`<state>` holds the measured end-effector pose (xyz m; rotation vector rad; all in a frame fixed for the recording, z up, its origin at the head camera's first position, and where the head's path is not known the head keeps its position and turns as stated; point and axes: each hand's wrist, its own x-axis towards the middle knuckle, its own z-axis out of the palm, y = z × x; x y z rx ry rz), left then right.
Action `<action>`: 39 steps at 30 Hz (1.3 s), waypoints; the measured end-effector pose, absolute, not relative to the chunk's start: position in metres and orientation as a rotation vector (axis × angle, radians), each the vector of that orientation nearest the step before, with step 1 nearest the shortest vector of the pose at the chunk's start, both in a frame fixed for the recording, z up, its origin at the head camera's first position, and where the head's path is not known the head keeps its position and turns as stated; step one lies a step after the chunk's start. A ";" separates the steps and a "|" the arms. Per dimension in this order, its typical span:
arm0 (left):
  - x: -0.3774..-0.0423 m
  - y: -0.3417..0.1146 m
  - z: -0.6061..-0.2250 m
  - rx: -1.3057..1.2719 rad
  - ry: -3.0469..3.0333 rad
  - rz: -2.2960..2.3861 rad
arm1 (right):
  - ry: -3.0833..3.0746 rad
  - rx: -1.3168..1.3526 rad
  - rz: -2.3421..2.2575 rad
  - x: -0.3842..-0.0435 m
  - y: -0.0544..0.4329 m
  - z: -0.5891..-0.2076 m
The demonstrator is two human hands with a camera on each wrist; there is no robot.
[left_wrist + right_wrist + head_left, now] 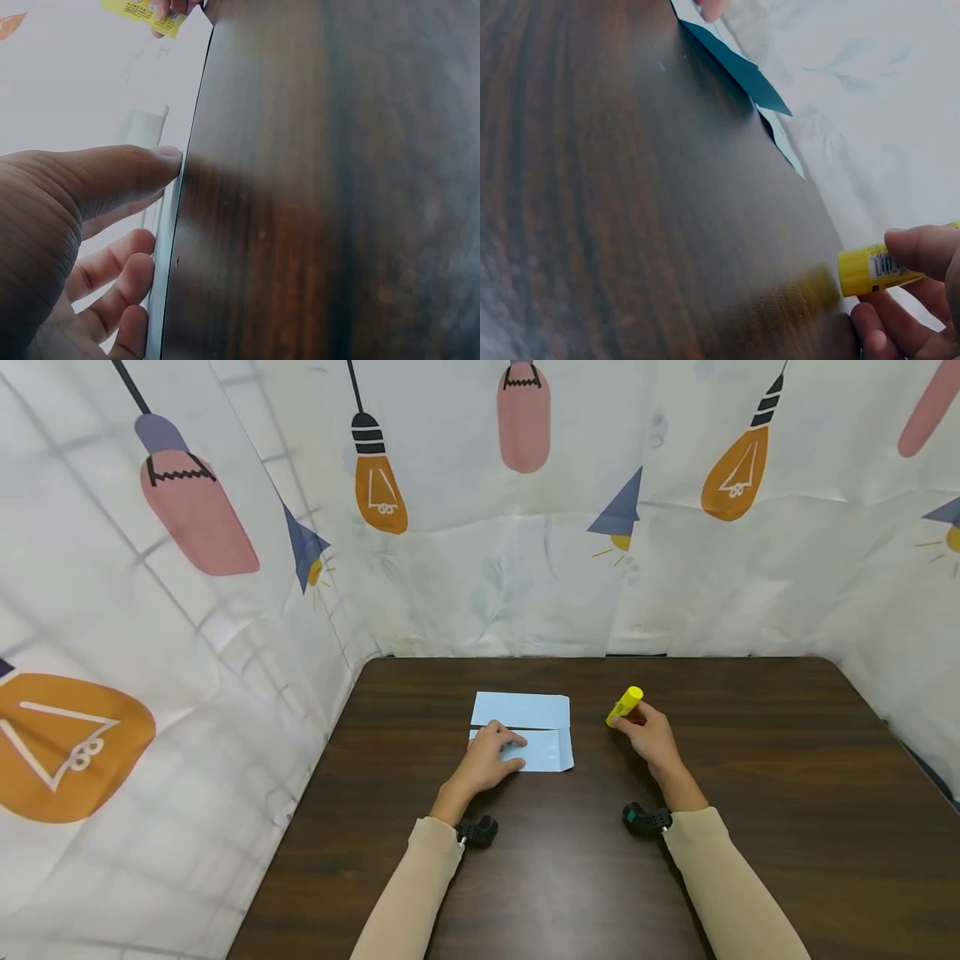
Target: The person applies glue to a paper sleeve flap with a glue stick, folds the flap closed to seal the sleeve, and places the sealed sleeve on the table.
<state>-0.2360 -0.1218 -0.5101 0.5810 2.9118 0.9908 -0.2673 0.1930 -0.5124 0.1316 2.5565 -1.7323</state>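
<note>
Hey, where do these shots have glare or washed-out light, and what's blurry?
Head view: glare on the brown tabletop, lower centre; left wrist view: printed backdrop washed out, tabletop blurred at right; right wrist view: backdrop also pale, yellow glue stick reflected in the tabletop.

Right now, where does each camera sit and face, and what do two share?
Head: worn on the head, facing forward and down at table, paper, curtain; left hand, right hand, sleeves show.
Left wrist: on that wrist, facing low across paper and table; left thumb and fingers large, right fingers at top.
Right wrist: on that wrist, facing tube and paper; right thumb and fingers, left finger at top.
Both wrist views share paper, tube and table.
</note>
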 end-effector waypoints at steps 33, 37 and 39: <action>-0.240 -0.107 -0.506 0.545 2.919 0.892 | 2.488 0.142 -1.749 -0.268 0.195 -0.510; -0.240 -0.103 -0.506 0.520 2.921 0.897 | 2.482 0.142 -1.755 -0.268 0.195 -0.510; -0.240 -0.102 -0.505 0.498 2.918 0.899 | 2.482 0.141 -1.757 -0.268 0.195 -0.510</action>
